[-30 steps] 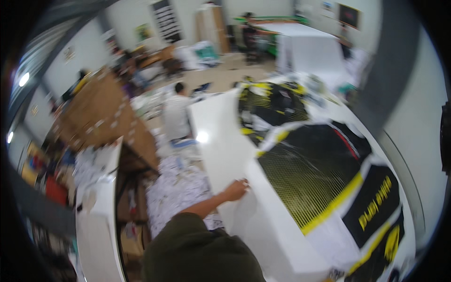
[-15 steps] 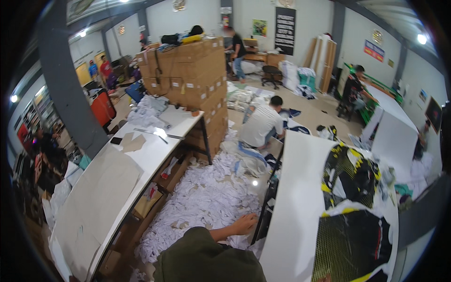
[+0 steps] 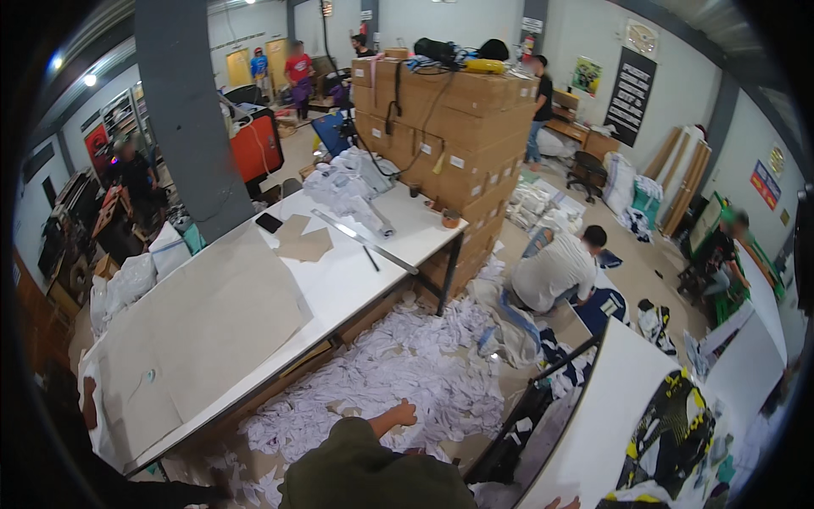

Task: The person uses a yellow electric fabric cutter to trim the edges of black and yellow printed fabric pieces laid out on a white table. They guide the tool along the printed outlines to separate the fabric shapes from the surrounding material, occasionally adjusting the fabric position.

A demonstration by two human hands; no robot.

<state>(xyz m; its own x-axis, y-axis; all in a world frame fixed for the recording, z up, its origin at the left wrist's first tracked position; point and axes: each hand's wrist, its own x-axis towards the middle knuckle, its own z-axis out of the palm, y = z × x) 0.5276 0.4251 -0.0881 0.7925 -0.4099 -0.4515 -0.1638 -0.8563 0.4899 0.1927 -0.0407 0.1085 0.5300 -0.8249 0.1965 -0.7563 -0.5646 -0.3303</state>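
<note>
My left hand [image 3: 403,413] reaches out from a dark green sleeve [image 3: 349,434], above a thick spread of white fabric scraps [image 3: 373,356] on the floor. Its fingers are curled, and nothing shows in them. Low at the frame's edge, only the fingertips of my right hand [image 3: 564,503] come into view, apart from each other, beside the white tabletop [image 3: 585,424] on the right. The rest of that hand is cut off. Black and yellow printed fabric pieces [image 3: 674,428] lie on this tabletop.
A long white table [image 3: 339,293] with grey-brown sheets [image 3: 203,339] and a metal ruler [image 3: 365,240] stands left. Stacked cartons [image 3: 458,127] rise behind it. A person in a light shirt [image 3: 551,271] crouches ahead. Another person's hand [image 3: 89,390] shows at the far left.
The view has swung left, bringing more of the long table in. My left hand is now farther from the right table's dark edge, its fingers more curled.
</note>
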